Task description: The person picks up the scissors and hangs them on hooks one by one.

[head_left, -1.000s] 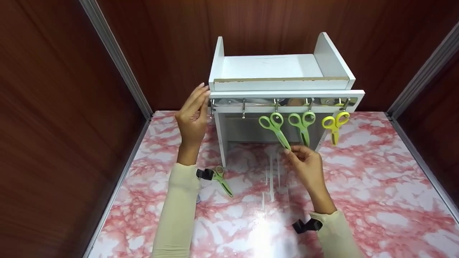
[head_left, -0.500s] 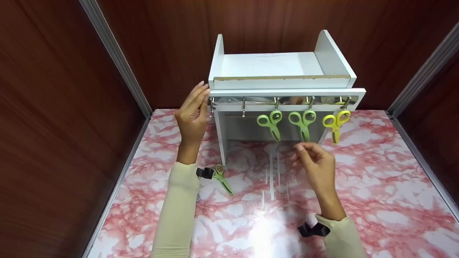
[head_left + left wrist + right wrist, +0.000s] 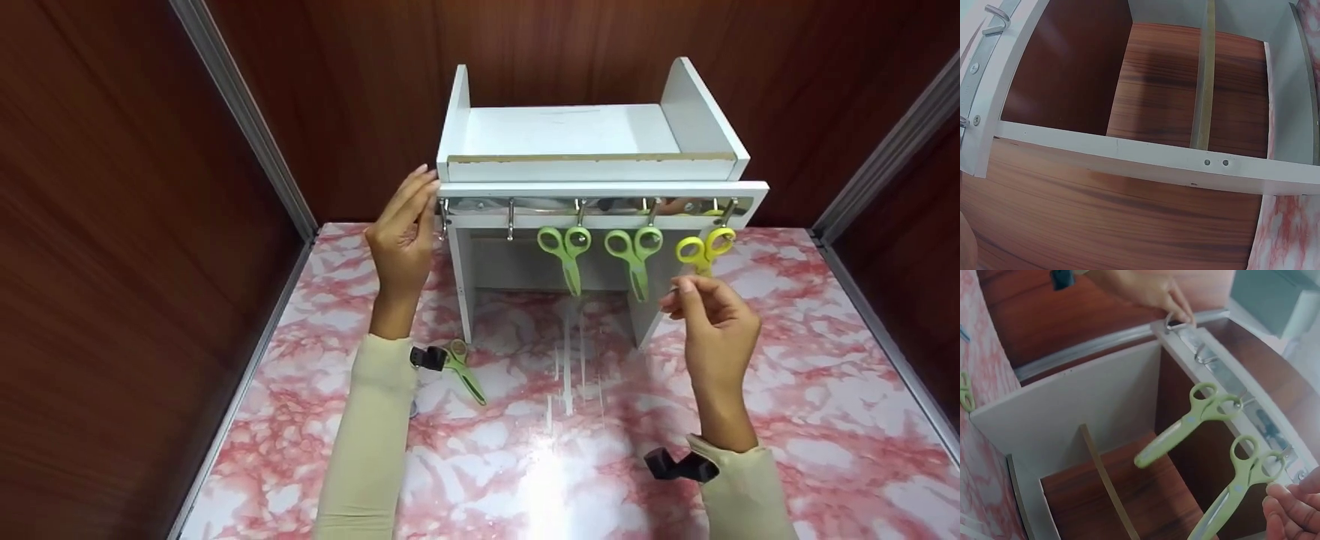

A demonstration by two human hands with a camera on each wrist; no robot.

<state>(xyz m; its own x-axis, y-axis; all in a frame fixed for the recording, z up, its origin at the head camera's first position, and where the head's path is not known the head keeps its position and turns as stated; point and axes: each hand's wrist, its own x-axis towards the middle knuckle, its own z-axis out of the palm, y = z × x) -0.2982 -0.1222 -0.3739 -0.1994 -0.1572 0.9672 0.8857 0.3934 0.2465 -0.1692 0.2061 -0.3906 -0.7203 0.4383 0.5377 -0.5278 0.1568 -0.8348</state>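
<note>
My left hand (image 3: pixel 405 240) rests with straight fingers against the left end of a white shelf unit (image 3: pixel 585 187). Two green scissors, one on the left (image 3: pixel 571 264) and one in the middle (image 3: pixel 636 264), hang by a handle loop from hooks on its front rail. Yellow scissors (image 3: pixel 703 259) hang from the rightmost hook, their blades hidden behind my right hand (image 3: pixel 720 322). That hand has its fingers loosely bent and fingertips together, with nothing visible between them. In the right wrist view its fingers (image 3: pixel 1292 512) sit close beside the middle green scissors (image 3: pixel 1241 475).
Another pair of green scissors (image 3: pixel 459 367) lies on the red-and-white marbled table (image 3: pixel 810 390) left of the unit, near my left sleeve. The two leftmost hooks, one of them (image 3: pixel 511 221) beside the left green scissors, carry nothing. Brown wood panels (image 3: pixel 360 97) enclose the table.
My right hand has let go of the tip of the left green scissors, which swung to hang straighter, and has moved right to the yellow scissors. My left hand stays put.
</note>
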